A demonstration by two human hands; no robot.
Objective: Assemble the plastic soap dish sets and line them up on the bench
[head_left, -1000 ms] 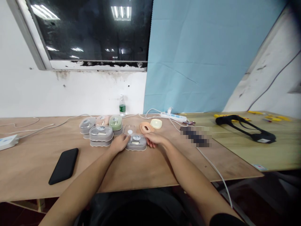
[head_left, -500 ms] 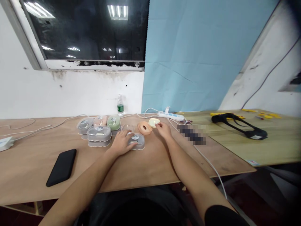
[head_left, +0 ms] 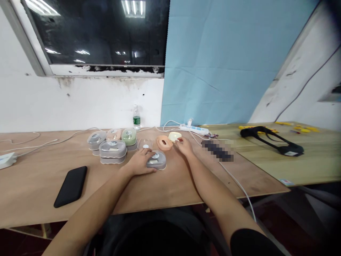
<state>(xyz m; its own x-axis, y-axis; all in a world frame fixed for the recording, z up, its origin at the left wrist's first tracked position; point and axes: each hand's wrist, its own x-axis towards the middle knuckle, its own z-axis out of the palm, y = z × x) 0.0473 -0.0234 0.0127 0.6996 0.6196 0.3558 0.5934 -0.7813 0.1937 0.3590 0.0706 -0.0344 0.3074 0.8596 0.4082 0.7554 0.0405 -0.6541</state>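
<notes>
My left hand (head_left: 140, 161) grips the left end of a grey soap box (head_left: 157, 163) with a clear lid, thumb along its front and fingers behind. My right hand (head_left: 184, 146) is closed in a pinch at the lower right edge of a pale yellow oval piece (head_left: 174, 135). A small reddish-brown patch shows at its fingertips; what it is cannot be made out. Between the hands lies an orange oval soap box part (head_left: 163, 142) with a dark slot. Behind my left hand sits a clear lid (head_left: 144, 142).
Stacked soap boxes (head_left: 113, 153) in grey, pink and green stand at the left. A black phone (head_left: 71, 185) lies nearer. Toward the wall are a bottle (head_left: 136, 119) and a power strip (head_left: 194, 129); a cable crosses at right. Black headgear (head_left: 274, 140) rests on the right-hand table.
The grey soap box has shifted slightly right and turned a little under my left hand. My right fingers have moved slightly, and a reddish-brown patch now shows at them.
</notes>
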